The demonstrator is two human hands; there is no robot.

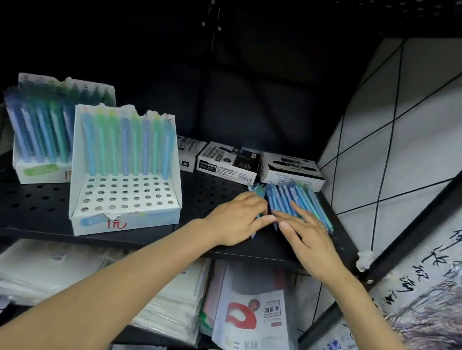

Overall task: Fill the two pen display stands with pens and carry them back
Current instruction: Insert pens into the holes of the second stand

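Two white pen display stands sit on a black perforated shelf. The near stand has one back row of blue and green pens and several bare holes in front. The far stand behind it on the left holds several rows of pens. A pile of loose blue and green pens lies at the right end of the shelf. My left hand rests on the pile's left side, its fingers over a few pens. My right hand lies flat on the pile with straight fingers.
Three marker boxes stand at the back of the shelf behind the pens. A lower shelf holds stacked notebooks and a magazine. A white panel with black lines closes the right side.
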